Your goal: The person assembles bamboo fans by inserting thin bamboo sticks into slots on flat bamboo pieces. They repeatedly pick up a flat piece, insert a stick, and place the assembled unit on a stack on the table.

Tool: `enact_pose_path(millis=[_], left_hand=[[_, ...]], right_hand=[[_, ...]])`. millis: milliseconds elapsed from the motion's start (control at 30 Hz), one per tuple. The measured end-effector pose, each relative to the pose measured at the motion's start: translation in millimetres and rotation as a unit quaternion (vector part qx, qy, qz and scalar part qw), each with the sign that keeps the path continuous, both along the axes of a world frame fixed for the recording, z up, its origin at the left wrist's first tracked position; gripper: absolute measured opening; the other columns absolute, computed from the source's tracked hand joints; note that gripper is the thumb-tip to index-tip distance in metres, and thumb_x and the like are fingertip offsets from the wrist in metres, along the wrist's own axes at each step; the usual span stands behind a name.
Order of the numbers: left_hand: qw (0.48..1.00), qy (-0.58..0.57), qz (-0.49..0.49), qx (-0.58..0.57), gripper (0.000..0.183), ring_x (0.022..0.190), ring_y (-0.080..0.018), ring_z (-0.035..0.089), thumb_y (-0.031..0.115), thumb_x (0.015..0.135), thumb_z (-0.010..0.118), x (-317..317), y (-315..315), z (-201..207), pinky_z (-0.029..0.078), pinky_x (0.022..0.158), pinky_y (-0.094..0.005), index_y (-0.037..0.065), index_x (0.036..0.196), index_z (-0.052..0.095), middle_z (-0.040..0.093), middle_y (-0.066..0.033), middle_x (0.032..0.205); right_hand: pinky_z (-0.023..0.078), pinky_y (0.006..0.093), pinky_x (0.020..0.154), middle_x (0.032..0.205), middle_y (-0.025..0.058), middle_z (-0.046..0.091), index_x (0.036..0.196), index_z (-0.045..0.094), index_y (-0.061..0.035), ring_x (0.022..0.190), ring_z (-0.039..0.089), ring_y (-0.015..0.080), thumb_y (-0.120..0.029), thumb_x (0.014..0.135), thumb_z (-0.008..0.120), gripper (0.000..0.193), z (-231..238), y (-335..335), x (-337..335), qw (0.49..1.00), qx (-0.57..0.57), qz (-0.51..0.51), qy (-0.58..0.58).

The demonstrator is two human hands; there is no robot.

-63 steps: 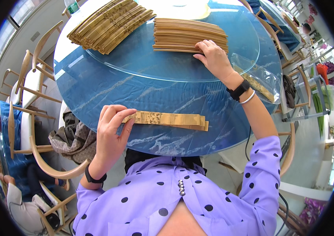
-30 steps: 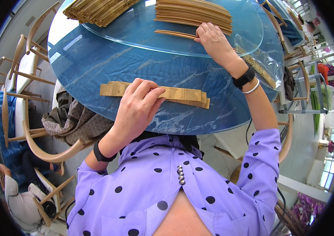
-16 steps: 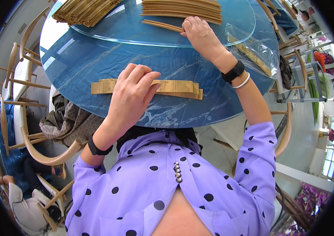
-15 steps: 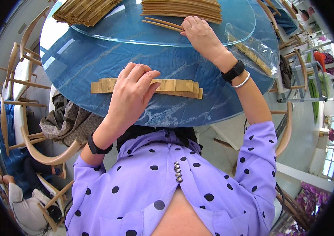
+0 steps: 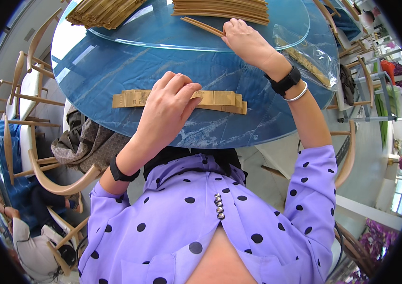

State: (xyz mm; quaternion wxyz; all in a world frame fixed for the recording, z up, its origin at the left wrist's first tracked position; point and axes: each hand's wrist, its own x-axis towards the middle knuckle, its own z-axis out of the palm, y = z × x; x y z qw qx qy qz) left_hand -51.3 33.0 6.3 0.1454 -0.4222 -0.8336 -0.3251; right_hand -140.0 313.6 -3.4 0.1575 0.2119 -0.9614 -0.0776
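Note:
On the blue glass table lies a stack of flat gold paper sleeves (image 5: 224, 98), overlapping in a row. Over its middle, my left hand (image 5: 170, 97) rests with curled fingers, thumb and forefinger near each other at the sleeves; the fingertips are partly hidden. Farther off to the right, my right hand (image 5: 246, 41) grips a pair of wooden chopsticks (image 5: 202, 25) by one end. They slant up to the left over the round glass turntable (image 5: 172, 45). Just beyond them sits a pile of loose chopsticks (image 5: 220, 10).
At the far left stands a heap of filled gold sleeves (image 5: 104, 12). Right of my right hand lies a clear plastic bag (image 5: 312, 59) with gold sleeves inside. Wooden chairs (image 5: 63, 187) surround the table, one with a brown patterned cloth or bag (image 5: 85, 146).
The chopsticks in my right hand have come a little to the right and tilt more steeply. My left hand has shifted slightly right along the sleeves, uncovering more of them on its left.

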Motion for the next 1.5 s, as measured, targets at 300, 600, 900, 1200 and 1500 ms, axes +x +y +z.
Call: enact_pose_path(millis=[300, 600, 900, 1200, 1500], left_hand=[[0.989, 0.010, -0.017, -0.149, 0.048, 0.116, -0.0318, 0.053, 0.020, 0.085, 0.078, 3.7, 15.1, -14.5, 0.046, 0.102, -0.0431, -0.001, 0.125, 0.062, 0.058, -0.0123, 0.121], [0.997, -0.001, 0.007, -0.072, 0.038, 0.110, -0.0284, 0.057, 0.011, 0.079, 0.080, 3.2, 4.0, -22.0, 0.047, 0.098, -0.0416, 0.003, 0.114, 0.068, 0.062, -0.0083, 0.113], [1.000, 0.009, 0.007, -0.017, 0.041, 0.113, -0.0295, 0.059, 0.012, 0.080, 0.079, 1.5, -0.4, -20.1, 0.049, 0.098, -0.0445, 0.003, 0.119, 0.069, 0.065, -0.0085, 0.116], [0.999, 0.008, 0.006, -0.045, 0.042, 0.112, -0.0292, 0.060, 0.012, 0.081, 0.079, -2.0, 0.7, -16.9, 0.049, 0.098, -0.0427, 0.004, 0.120, 0.070, 0.066, -0.0073, 0.116], [0.999, 0.002, -0.036, -0.019, 0.045, 0.109, -0.0292, 0.061, 0.018, 0.083, 0.079, 2.1, 4.4, -18.1, 0.049, 0.097, -0.0434, 0.004, 0.124, 0.068, 0.066, -0.0086, 0.114]], right_hand=[[0.057, 0.0364, 0.083, 0.094, 0.0188, 0.063, 0.109, 0.052, -0.0003, 0.092, 0.068, 0.0299, -0.022, 0.105, 0.057, 0.023, -0.5, -9.5, 18.3, 0.997, 0.007, -0.066, 0.037], [0.049, 0.0365, 0.060, 0.074, 0.0139, 0.064, 0.107, 0.059, 0.0013, 0.063, 0.063, 0.0233, -0.030, 0.105, 0.061, 0.031, 63.4, -35.1, 120.5, 0.918, -0.382, -0.080, -0.078], [0.041, 0.0225, 0.060, 0.077, -0.0019, 0.065, 0.112, 0.074, -0.0002, 0.068, 0.052, 0.0049, -0.024, 0.097, 0.075, 0.028, 19.3, -43.5, 161.3, 0.763, -0.582, -0.176, -0.219], [0.044, 0.0200, 0.065, 0.080, -0.0012, 0.068, 0.108, 0.076, 0.0008, 0.072, 0.057, 0.0045, -0.019, 0.098, 0.074, 0.022, 16.7, -41.8, 159.1, 0.743, -0.600, -0.194, -0.226], [0.054, 0.0220, 0.078, 0.088, 0.0041, 0.071, 0.107, 0.073, 0.0064, 0.078, 0.066, 0.0089, -0.015, 0.095, 0.076, 0.025, 23.6, -40.4, 164.5, 0.609, -0.722, -0.121, -0.306]])
